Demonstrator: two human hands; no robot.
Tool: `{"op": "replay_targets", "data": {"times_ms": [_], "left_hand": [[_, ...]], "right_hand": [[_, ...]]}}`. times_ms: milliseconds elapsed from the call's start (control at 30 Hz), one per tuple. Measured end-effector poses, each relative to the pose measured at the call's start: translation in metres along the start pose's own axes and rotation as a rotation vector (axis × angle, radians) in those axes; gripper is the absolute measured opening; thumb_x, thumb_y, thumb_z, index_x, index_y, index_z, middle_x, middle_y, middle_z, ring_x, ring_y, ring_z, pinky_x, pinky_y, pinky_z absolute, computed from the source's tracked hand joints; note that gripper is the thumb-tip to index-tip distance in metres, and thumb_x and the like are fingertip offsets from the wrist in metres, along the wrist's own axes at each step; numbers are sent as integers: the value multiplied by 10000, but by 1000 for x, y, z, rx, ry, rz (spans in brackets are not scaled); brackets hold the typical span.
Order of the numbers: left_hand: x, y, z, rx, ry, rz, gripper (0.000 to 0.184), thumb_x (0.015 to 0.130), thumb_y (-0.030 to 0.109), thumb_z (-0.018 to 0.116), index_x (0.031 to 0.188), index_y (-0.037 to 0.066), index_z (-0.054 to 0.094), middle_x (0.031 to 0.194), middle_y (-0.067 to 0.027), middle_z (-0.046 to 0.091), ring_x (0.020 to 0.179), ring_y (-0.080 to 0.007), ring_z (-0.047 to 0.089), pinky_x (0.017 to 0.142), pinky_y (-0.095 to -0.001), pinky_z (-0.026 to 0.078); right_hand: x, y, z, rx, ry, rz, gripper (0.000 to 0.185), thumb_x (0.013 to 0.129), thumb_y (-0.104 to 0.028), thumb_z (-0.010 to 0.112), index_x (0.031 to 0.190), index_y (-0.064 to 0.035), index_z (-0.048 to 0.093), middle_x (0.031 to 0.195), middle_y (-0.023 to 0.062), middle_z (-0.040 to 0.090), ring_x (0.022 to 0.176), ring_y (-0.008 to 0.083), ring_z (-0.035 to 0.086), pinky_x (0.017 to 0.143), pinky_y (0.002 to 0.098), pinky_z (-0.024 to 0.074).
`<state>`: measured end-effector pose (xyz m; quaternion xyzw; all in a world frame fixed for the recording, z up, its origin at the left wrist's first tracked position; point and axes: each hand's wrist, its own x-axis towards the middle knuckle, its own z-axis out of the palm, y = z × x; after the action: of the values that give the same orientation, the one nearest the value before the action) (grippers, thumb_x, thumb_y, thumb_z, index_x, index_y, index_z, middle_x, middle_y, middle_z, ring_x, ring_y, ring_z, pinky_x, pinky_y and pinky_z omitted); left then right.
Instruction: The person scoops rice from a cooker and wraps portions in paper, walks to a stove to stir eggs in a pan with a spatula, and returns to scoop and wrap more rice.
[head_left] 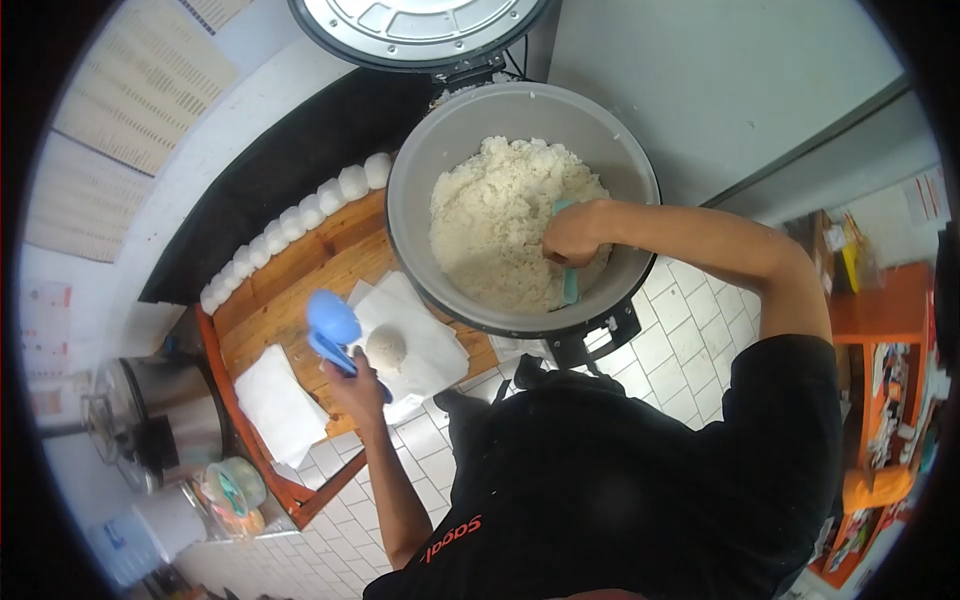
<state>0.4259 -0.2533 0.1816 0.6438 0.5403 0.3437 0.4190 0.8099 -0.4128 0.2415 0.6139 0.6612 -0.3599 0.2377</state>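
Observation:
My left hand (355, 392) is closed around the handle of a blue scoop (333, 318), held over the wooden table. Just beside it, a rounded mound of rice (386, 348) sits on a stack of white paper sheets (440, 350). Inside the large rice cooker (415, 140), my right hand (578, 232) grips a light teal rice paddle (570, 286) against the cooked rice (500, 215). My fingers cover the paddle's middle. The cooker's lid (425, 28) is raised.
White wrapped bundles (312, 212) line the back edge of the wooden table (285, 300). More white sheets (278, 400) lie at its left. A metal pot (165, 415) and plastic tubs (235, 487) stand beyond. An orange shelf (880, 310) is at far right.

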Motion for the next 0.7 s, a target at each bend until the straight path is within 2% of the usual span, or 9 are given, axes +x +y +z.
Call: {"op": "replay_targets", "data": {"times_ms": [167, 233, 300, 367, 467, 533, 567, 633, 700], "left_hand": [[0, 136, 9, -65, -34, 263, 196, 953, 107, 567, 1104, -13, 527, 823, -89, 649, 662, -125, 645, 580, -271, 505], [5, 191, 29, 48, -136, 435, 232, 962, 140, 556, 1124, -22, 522, 896, -147, 678, 678, -213, 671, 643, -328, 531], [24, 231, 62, 471, -334, 679, 319, 963, 185, 539, 1198, -28, 508, 955, -201, 682, 774, -331, 682, 718, -408, 535], [39, 261, 121, 858, -468, 678, 367, 957, 215, 509, 1235, -24, 521, 1023, -245, 671, 916, -407, 658, 776, -456, 526], [74, 236, 222, 1285, -591, 859, 286, 920, 202, 531, 1086, -22, 594, 1018, -224, 681, 937, -356, 689, 755, -459, 548], [70, 220, 256, 1411, -731, 943, 264, 881, 173, 553, 1026, -23, 653, 996, -207, 694, 937, -349, 691, 764, -445, 552], [66, 214, 266, 1377, -815, 901, 244, 858, 158, 568, 985, -11, 689, 984, -201, 699, 929, -344, 693, 766, -436, 552], [47, 167, 267, 1520, -1259, 1034, 208, 812, 125, 579, 898, 19, 735, 936, -182, 712, 918, -339, 693, 767, -423, 550], [7, 188, 252, 1630, -1240, 959, 187, 762, 102, 607, 867, 26, 742, 915, -190, 710, 888, -338, 694, 749, -426, 546]], "right_hand": [[-26, -19, -39, 7, -267, 273, 182, 749, -143, 645, 885, -58, 731, 853, 104, 705, 779, 275, 663, 682, 399, 526], [-25, -5, -32, -244, -180, 170, 132, 756, -129, 646, 824, -51, 727, 862, 110, 708, 790, 273, 672, 679, 402, 529], [-33, 4, -33, -325, -77, 174, 116, 766, -113, 644, 828, -47, 717, 870, 115, 708, 812, 277, 680, 684, 410, 532], [-64, 8, -52, -262, 44, 290, 141, 781, -97, 639, 897, -46, 701, 877, 119, 707, 846, 288, 688, 695, 424, 534], [-112, 12, -31, -16, 638, 427, 290, 799, -82, 642, 1085, -44, 610, 879, 137, 700, 894, 329, 684, 715, 450, 533], [-150, -1, -9, 264, 800, 481, 409, 808, -78, 649, 1188, -57, 499, 897, 176, 684, 884, 365, 674, 717, 462, 529], [-161, -7, 13, 356, 930, 489, 397, 821, -117, 649, 1180, -42, 498, 894, 187, 681, 868, 379, 671, 712, 475, 527], [-168, -28, 64, 607, 1160, 490, 423, 835, -194, 665, 1181, -21, 494, 893, 201, 676, 852, 402, 664, 711, 484, 527], [-157, -47, 109, 849, 1324, 503, 565, 821, -292, 728, 1237, -11, 470, 876, 198, 668, 834, 404, 665, 716, 445, 534]]}}
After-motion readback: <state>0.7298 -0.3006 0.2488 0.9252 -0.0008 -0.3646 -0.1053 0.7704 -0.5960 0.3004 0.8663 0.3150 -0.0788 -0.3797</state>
